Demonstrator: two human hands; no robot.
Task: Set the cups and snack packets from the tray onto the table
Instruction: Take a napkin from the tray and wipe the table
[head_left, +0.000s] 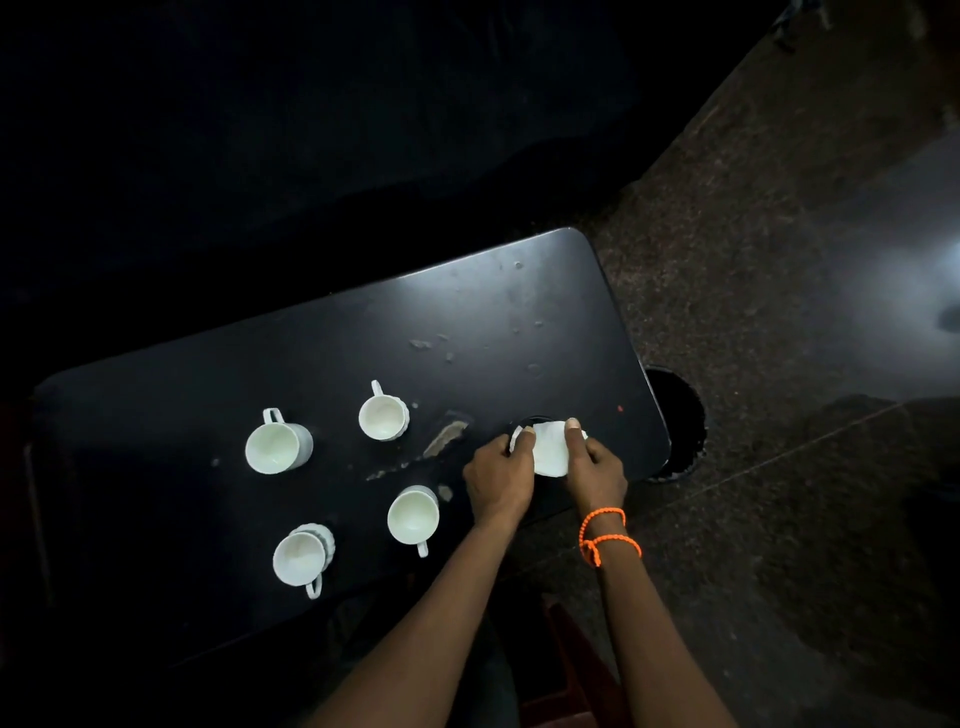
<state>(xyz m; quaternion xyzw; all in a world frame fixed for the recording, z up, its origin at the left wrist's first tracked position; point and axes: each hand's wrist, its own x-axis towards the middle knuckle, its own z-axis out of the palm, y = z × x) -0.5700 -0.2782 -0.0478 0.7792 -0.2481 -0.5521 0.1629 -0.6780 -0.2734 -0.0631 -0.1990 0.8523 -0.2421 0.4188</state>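
Four white ceramic handled cups (279, 447), empty, on scuffed black worktop (332, 343); flat white packet (551, 448) pinched by fingers of left hand (500, 478) and right hand (596, 470).

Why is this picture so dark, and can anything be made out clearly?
Head view: light falls only on the table, with dull glare at its far side; four white cups glow overexposed; the white item both hands hold is washed out; the background is black, the edges curved.

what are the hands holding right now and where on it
Both hands hold a white packet over the table: the left hand pinches its left edge, the right hand its right edge.
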